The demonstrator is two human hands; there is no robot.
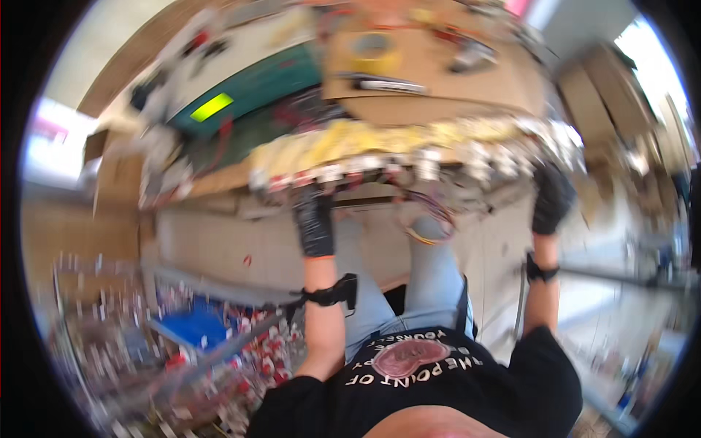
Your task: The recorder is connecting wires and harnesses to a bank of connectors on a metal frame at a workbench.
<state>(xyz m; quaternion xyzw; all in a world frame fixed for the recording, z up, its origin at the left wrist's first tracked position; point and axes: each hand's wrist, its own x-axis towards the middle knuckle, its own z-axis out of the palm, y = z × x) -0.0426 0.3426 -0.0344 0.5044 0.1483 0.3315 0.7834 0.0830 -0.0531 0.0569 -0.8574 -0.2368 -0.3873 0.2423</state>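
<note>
Lining the near edge of the desk (489, 91): yellow, white-tipped pieces (380, 137) | left gloved hand (314, 221) near their left part | right gloved hand (553, 197) by their right end | both grips: blurred, can't tell

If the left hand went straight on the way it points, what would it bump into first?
Probably the white pieces along the front of the yellow row. The picture is blurry, so I can't tell whether the left hand already touches them.
</note>
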